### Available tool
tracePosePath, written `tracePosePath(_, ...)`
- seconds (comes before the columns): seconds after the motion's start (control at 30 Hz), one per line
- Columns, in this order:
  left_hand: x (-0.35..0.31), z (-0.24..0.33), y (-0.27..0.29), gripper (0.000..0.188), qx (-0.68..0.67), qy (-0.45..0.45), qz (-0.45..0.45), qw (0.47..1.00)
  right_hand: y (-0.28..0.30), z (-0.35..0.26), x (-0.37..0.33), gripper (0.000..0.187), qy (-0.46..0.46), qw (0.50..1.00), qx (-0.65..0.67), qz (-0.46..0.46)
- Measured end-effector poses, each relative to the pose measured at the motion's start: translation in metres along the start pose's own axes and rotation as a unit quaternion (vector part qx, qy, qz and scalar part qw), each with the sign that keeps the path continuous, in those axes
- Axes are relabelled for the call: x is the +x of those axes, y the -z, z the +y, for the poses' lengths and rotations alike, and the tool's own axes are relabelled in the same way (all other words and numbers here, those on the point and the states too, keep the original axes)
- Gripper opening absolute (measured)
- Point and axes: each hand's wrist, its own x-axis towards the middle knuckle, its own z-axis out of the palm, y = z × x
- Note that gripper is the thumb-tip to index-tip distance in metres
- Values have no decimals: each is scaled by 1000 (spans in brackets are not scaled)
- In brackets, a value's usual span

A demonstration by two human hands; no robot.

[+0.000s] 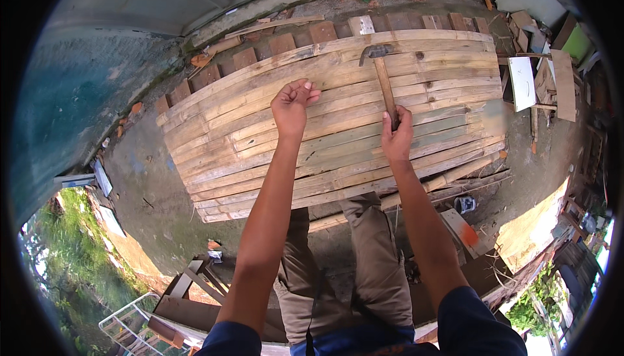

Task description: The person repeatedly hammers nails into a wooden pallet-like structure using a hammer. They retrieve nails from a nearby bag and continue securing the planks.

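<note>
A claw hammer (pixel 383 85) with a wooden handle is gripped near the handle's end by my right hand (pixel 398 136). Its dark metal head points away from me, over the far part of a panel of split bamboo slats (pixel 273 161). Left of the hammer, my left hand (pixel 292 106) is over the slats with thumb and fingers pinched together. Whatever that pinch holds, if anything, is too small to make out. The slats lie side by side, pale yellow with some greenish ones towards the right.
Short wooden pieces (pixel 283 43) stick out from under the panel's far edge. A bamboo pole (pixel 448 175) lies along its near side, beside a small white can (pixel 464 204). Scrap boards (pixel 522 83) are piled at the right. A blue-green wall (pixel 97 83) stands at the left.
</note>
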Motion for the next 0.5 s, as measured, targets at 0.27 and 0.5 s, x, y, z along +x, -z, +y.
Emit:
tracePosePath(0.27,39,-18,-30,20,210,-189,75,956,12,12,19,30,-106,970,218,-9)
tracePosePath(0.5,104,-36,-71,17,294,-299,82,904,20,10,34,30,-132,967,217,-25)
